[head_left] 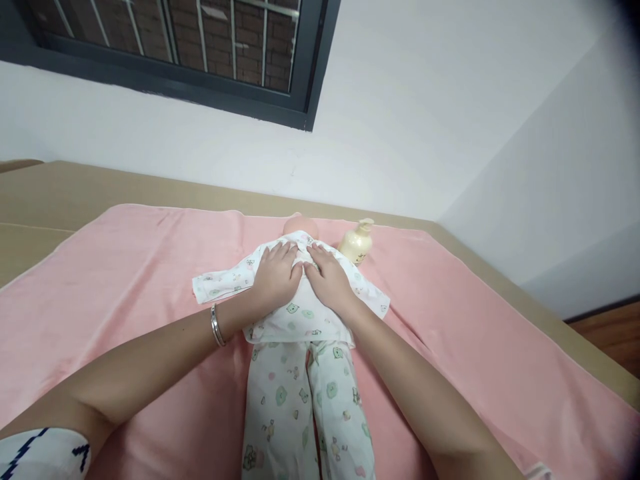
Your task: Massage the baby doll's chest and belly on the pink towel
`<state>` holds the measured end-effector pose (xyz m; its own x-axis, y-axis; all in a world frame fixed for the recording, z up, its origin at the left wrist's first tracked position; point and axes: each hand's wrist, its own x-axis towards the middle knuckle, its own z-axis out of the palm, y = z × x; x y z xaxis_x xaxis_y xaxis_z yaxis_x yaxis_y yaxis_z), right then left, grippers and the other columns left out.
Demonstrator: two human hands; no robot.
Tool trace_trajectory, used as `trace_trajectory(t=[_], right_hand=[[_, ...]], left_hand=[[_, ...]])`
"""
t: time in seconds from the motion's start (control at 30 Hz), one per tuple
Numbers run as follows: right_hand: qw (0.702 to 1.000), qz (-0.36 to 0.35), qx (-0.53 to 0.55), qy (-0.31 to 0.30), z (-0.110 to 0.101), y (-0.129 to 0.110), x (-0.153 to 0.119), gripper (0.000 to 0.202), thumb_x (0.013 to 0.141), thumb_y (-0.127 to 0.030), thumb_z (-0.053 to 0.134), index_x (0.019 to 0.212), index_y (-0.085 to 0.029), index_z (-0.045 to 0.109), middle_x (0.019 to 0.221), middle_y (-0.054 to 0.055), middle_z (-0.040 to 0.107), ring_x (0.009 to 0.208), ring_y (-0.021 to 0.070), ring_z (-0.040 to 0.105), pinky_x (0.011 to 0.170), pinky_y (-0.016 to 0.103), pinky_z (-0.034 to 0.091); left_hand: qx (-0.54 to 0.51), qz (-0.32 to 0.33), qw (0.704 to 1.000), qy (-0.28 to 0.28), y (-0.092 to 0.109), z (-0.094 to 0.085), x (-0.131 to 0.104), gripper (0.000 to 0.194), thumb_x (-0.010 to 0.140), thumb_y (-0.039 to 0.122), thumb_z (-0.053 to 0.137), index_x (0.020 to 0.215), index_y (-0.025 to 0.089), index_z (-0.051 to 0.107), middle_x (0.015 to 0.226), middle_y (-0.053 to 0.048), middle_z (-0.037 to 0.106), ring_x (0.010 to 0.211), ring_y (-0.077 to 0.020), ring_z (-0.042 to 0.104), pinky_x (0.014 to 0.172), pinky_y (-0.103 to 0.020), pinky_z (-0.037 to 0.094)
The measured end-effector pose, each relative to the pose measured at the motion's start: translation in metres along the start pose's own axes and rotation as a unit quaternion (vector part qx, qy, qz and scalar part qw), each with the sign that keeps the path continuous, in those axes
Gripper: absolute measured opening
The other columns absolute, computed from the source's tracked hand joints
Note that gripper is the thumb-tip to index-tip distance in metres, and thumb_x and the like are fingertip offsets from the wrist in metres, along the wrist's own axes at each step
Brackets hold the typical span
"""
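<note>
A doll lies on a pink cloth, dressed in a white printed top [305, 313] with its sleeves spread and matching trousers [283, 393]. Only its rounded head [301, 227] shows past the collar. Both my hands rest flat on the chest of the top, thumbs nearly touching. My left hand [277, 275] has its fingers extended and grips nothing; a silver bangle circles that wrist. My right hand [329, 280] lies beside it, fingers also extended, holding nothing. Just right of the doll's shoulder stands a pale yellow pump bottle [357, 242].
The pink cloth [165, 260] covers most of a tan surface [75, 190], whose far edge meets a white wall [390, 133]. A dark-framed window [307, 67] with bars is set in that wall. Brown wood [613, 333] shows at the right edge.
</note>
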<state>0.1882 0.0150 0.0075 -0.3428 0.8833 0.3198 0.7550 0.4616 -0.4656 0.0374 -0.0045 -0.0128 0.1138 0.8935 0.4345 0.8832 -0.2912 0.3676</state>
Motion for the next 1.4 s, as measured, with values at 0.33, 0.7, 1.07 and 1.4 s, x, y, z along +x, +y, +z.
trace_trajectory(t=[0.33, 0.7, 1.07, 1.4], right_hand=[[0.997, 0.046, -0.067, 0.017, -0.006, -0.010, -0.004, 0.046, 0.101, -0.030, 0.039, 0.138, -0.009, 0.057, 0.144, 0.018, 0.056, 0.139, 0.0290, 0.046, 0.117, 0.045, 0.034], [0.993, 0.060, -0.103, 0.017, -0.012, -0.023, -0.010, 0.039, 0.100, -0.027, 0.040, 0.128, -0.018, 0.065, 0.138, 0.013, 0.062, 0.132, 0.0290, 0.053, 0.107, 0.043, 0.044], [0.990, 0.051, -0.127, 0.026, -0.007, -0.028, -0.016, 0.041, 0.101, -0.027, 0.039, 0.132, -0.014, 0.063, 0.142, 0.015, 0.058, 0.135, 0.0287, 0.050, 0.107, 0.043, 0.045], [0.997, 0.029, -0.071, 0.027, -0.010, -0.001, -0.001, 0.042, 0.100, -0.031, 0.042, 0.134, -0.016, 0.062, 0.140, 0.010, 0.061, 0.132, 0.0247, 0.052, 0.111, 0.036, 0.039]], left_hand=[[0.051, 0.033, 0.998, 0.000, 0.007, -0.005, -0.007, 0.048, 0.097, 0.025, 0.037, 0.138, 0.007, 0.055, 0.147, -0.017, 0.054, 0.142, -0.0318, 0.044, 0.117, -0.047, 0.037], [0.044, 0.014, 0.998, -0.031, 0.003, -0.008, 0.004, 0.045, 0.099, 0.026, 0.033, 0.133, 0.007, 0.055, 0.140, -0.021, 0.058, 0.137, -0.0335, 0.049, 0.112, -0.053, 0.039], [0.026, -0.002, 0.999, -0.048, 0.005, -0.023, 0.005, 0.045, 0.100, 0.034, 0.037, 0.137, 0.015, 0.055, 0.146, -0.012, 0.056, 0.135, -0.0303, 0.049, 0.106, -0.046, 0.049], [0.116, 0.020, 0.992, -0.052, 0.019, -0.022, -0.009, 0.050, 0.101, 0.035, 0.034, 0.143, 0.012, 0.049, 0.148, -0.015, 0.053, 0.129, -0.0362, 0.049, 0.085, -0.047, 0.058]])
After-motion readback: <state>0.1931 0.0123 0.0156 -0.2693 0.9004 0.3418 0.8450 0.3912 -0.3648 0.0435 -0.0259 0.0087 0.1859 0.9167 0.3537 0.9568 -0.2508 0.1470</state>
